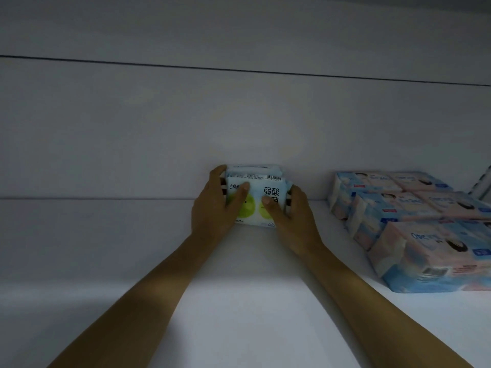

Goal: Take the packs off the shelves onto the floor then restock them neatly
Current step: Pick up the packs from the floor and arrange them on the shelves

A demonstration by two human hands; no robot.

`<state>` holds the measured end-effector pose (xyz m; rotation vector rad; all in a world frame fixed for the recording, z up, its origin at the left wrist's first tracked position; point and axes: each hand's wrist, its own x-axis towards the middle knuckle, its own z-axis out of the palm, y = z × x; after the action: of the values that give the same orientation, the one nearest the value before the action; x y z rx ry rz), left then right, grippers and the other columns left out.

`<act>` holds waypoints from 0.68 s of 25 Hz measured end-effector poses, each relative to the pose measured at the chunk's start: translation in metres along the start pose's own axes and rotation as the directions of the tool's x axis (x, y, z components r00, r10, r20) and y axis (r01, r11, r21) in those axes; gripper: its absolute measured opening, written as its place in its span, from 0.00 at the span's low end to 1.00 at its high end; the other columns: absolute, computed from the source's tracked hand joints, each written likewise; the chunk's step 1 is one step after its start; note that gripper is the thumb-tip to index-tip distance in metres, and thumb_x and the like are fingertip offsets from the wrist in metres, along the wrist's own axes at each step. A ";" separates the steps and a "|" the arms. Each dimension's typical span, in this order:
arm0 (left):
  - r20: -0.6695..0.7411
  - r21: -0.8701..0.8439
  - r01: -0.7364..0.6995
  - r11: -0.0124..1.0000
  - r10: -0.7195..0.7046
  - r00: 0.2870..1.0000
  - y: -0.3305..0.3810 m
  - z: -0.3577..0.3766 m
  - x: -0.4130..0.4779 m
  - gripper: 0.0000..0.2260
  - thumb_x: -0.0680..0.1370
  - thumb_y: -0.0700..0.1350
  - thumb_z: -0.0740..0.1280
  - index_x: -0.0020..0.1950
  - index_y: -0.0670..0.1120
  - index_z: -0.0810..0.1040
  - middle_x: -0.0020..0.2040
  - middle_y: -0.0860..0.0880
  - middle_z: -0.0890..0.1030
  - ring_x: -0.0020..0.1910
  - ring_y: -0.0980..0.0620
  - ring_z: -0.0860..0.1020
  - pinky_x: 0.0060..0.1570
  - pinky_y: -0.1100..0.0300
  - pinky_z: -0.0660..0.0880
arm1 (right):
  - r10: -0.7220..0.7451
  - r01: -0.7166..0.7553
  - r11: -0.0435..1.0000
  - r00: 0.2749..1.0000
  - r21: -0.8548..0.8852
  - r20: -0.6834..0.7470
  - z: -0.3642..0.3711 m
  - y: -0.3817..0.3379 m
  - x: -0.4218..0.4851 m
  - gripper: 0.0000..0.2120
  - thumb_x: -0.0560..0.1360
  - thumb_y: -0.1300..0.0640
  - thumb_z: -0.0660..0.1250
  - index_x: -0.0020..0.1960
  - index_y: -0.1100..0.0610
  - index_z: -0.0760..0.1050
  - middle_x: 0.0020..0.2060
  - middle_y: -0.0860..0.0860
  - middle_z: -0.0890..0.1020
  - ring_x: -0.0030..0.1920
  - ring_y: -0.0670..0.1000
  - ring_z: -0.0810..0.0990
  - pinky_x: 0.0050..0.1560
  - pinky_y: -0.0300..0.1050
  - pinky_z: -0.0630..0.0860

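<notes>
- The white pack (255, 187) is held between both hands, at the very back of the white shelf (239, 293), against the back wall (239, 123).
- Left grip (214, 208) is clamped on the pack's left end: fingers curled round the side, thumb lying across the front face.
- Right grip (295, 219) does the same on the right end, with its thumb on the front next to the writing. So the pack sits squarely between the two grips, and both thumbs meet on its face.
- The front has two lime-green circles and big black characters "弱酸" with "菌" partly under the right thumb. There's a small logo top left that's too blurry to read.
- A barcode (273, 177) and fine print run along the top edge, but it's unreadable.
- A pale blue edge (252, 170) shows just behind the top. I can't tell if that's a second pack or not.
- Off to the right on the same shelf, well apart from the hands, there's a stack of pink-and-blue packs (425, 235). Their writing is upside down from here and too blurred to make out.
</notes>
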<state>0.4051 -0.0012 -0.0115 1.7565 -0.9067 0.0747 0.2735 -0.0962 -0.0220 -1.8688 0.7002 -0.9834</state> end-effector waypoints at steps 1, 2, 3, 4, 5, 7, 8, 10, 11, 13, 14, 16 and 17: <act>-0.025 0.022 -0.012 1.000 0.012 1.000 0.000 -0.001 -0.001 0.27 0.73 0.64 0.63 0.68 0.53 0.67 0.51 0.57 0.78 0.48 0.53 0.81 0.45 0.61 0.75 | 0.002 -0.002 1.000 0.999 0.002 -0.053 0.000 0.000 0.000 0.25 0.71 0.39 0.70 0.62 0.50 0.70 0.56 0.49 0.77 0.54 0.47 0.78 0.54 0.53 0.78; -0.052 0.034 -0.027 0.999 0.028 0.998 0.001 -0.001 -0.002 0.24 0.75 0.63 0.63 0.66 0.53 0.68 0.48 0.59 0.78 0.46 0.54 0.81 0.42 0.64 0.73 | 0.003 -0.002 1.000 0.996 0.004 -0.089 -0.001 0.001 0.001 0.23 0.72 0.43 0.71 0.61 0.52 0.70 0.55 0.49 0.77 0.53 0.47 0.78 0.53 0.51 0.78; -0.070 0.045 -0.035 0.998 0.038 0.997 0.001 -0.001 -0.002 0.22 0.75 0.63 0.62 0.64 0.54 0.69 0.46 0.60 0.77 0.44 0.55 0.81 0.40 0.65 0.72 | 0.001 -0.001 1.000 0.996 0.002 -0.086 -0.002 0.002 0.001 0.20 0.73 0.45 0.71 0.60 0.52 0.70 0.54 0.50 0.78 0.53 0.48 0.79 0.52 0.50 0.78; -0.080 0.057 -0.039 0.998 0.044 0.996 0.002 -0.001 -0.002 0.23 0.74 0.65 0.62 0.63 0.54 0.70 0.45 0.60 0.77 0.42 0.55 0.80 0.39 0.64 0.72 | 0.005 -0.005 1.000 0.999 -0.003 -0.054 -0.003 0.002 0.001 0.20 0.74 0.45 0.70 0.61 0.52 0.71 0.54 0.50 0.78 0.54 0.48 0.79 0.53 0.50 0.77; -0.084 0.077 -0.041 0.996 0.048 0.995 0.003 -0.001 -0.002 0.25 0.72 0.67 0.62 0.63 0.53 0.70 0.44 0.59 0.78 0.42 0.54 0.80 0.40 0.62 0.73 | 0.011 -0.011 1.000 1.000 -0.012 -0.022 -0.002 0.002 0.002 0.22 0.73 0.42 0.68 0.62 0.51 0.71 0.54 0.50 0.78 0.55 0.49 0.78 0.55 0.50 0.77; -0.074 0.144 -0.060 0.988 0.071 0.995 0.005 0.000 -0.003 0.28 0.71 0.68 0.64 0.64 0.53 0.69 0.45 0.55 0.80 0.43 0.53 0.79 0.41 0.61 0.71 | 0.005 -0.004 0.999 1.000 -0.043 0.016 0.000 0.005 0.003 0.29 0.70 0.35 0.63 0.65 0.51 0.71 0.56 0.50 0.77 0.57 0.49 0.77 0.58 0.52 0.76; -0.068 0.176 -0.066 0.982 0.079 0.995 0.006 0.001 -0.004 0.27 0.72 0.66 0.66 0.65 0.52 0.69 0.47 0.53 0.81 0.44 0.52 0.79 0.42 0.62 0.70 | 0.004 -0.003 0.999 1.000 -0.049 0.016 0.001 0.006 0.003 0.32 0.69 0.33 0.61 0.65 0.51 0.71 0.56 0.50 0.76 0.57 0.49 0.77 0.58 0.53 0.76; -0.057 0.230 -0.067 0.971 0.082 0.995 0.007 0.001 -0.004 0.27 0.74 0.63 0.65 0.68 0.51 0.67 0.53 0.50 0.81 0.49 0.49 0.80 0.43 0.61 0.69 | 0.012 -0.012 0.999 1.000 -0.034 0.003 0.003 0.008 0.005 0.31 0.68 0.33 0.61 0.63 0.53 0.71 0.55 0.51 0.76 0.56 0.51 0.78 0.56 0.55 0.77; -0.048 0.254 -0.064 0.965 0.079 0.996 0.007 0.001 -0.004 0.28 0.74 0.63 0.65 0.69 0.51 0.66 0.55 0.50 0.81 0.52 0.48 0.80 0.45 0.61 0.70 | 0.020 -0.020 1.000 1.000 -0.024 -0.003 0.002 0.010 0.005 0.29 0.69 0.35 0.62 0.61 0.54 0.71 0.54 0.51 0.77 0.55 0.51 0.78 0.55 0.56 0.77; -0.005 0.309 -0.060 0.949 0.065 0.998 0.008 0.002 -0.005 0.33 0.74 0.65 0.63 0.74 0.51 0.61 0.61 0.49 0.79 0.57 0.46 0.79 0.51 0.57 0.73 | 0.023 -0.023 1.000 1.000 -0.011 -0.018 0.002 0.013 0.006 0.21 0.73 0.40 0.64 0.58 0.55 0.71 0.53 0.53 0.77 0.53 0.53 0.78 0.53 0.57 0.77; 0.027 0.323 -0.064 0.944 0.059 0.998 0.010 0.003 -0.005 0.37 0.73 0.67 0.62 0.76 0.51 0.57 0.63 0.49 0.78 0.59 0.46 0.78 0.54 0.55 0.73 | 0.025 -0.025 1.000 0.999 -0.006 -0.026 0.002 0.014 0.007 0.17 0.74 0.44 0.66 0.55 0.54 0.70 0.52 0.53 0.78 0.52 0.53 0.79 0.52 0.58 0.77; 0.079 0.281 -0.061 0.958 0.040 0.996 0.015 0.003 -0.007 0.42 0.73 0.67 0.63 0.79 0.51 0.47 0.66 0.50 0.75 0.60 0.46 0.78 0.55 0.56 0.73 | 0.047 -0.046 0.999 0.998 0.008 -0.041 0.002 0.015 0.010 0.12 0.76 0.48 0.67 0.52 0.54 0.69 0.50 0.54 0.78 0.51 0.54 0.79 0.52 0.59 0.77; 0.107 0.228 -0.039 0.973 0.015 0.994 0.018 0.002 -0.007 0.43 0.74 0.64 0.64 0.79 0.51 0.43 0.67 0.51 0.75 0.59 0.48 0.78 0.53 0.59 0.72 | 0.056 -0.056 0.998 0.997 0.012 -0.047 0.001 0.013 0.011 0.11 0.76 0.49 0.67 0.51 0.54 0.68 0.50 0.55 0.78 0.50 0.55 0.79 0.51 0.58 0.76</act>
<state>0.3886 -0.0006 -0.0017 1.9779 -1.0316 0.1102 0.2789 -0.1099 -0.0301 -1.8124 0.7702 -0.9966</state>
